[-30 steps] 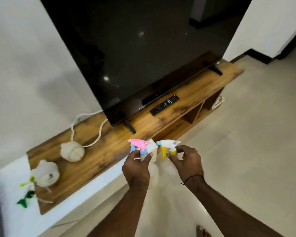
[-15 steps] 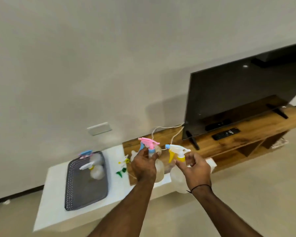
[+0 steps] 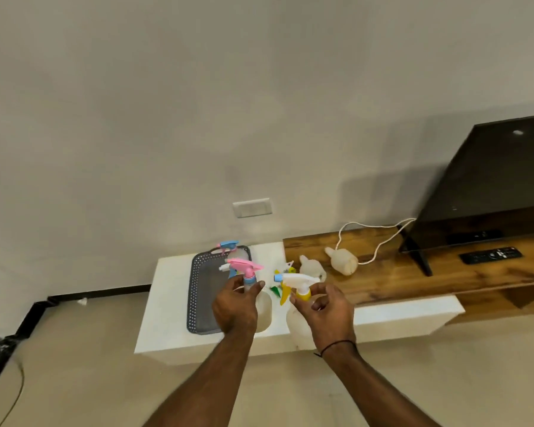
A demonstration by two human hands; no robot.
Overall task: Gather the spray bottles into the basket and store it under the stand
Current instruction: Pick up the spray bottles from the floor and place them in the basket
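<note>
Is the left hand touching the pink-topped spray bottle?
Touching. The head view shows the left hand with thumb and fingers wrapped around the neck of the pink-topped spray bottle.

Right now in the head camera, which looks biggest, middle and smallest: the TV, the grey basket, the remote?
1. TV, though cut off by the picture's edge
2. grey basket
3. remote

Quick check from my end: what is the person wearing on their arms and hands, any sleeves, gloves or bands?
Both forearms are bare, with no sleeves in view and no gloves. The right hand has a thin dark band or thread around its wrist. The left hand and its wrist show nothing worn. Any rings are too blurred to confirm in this view.
</note>
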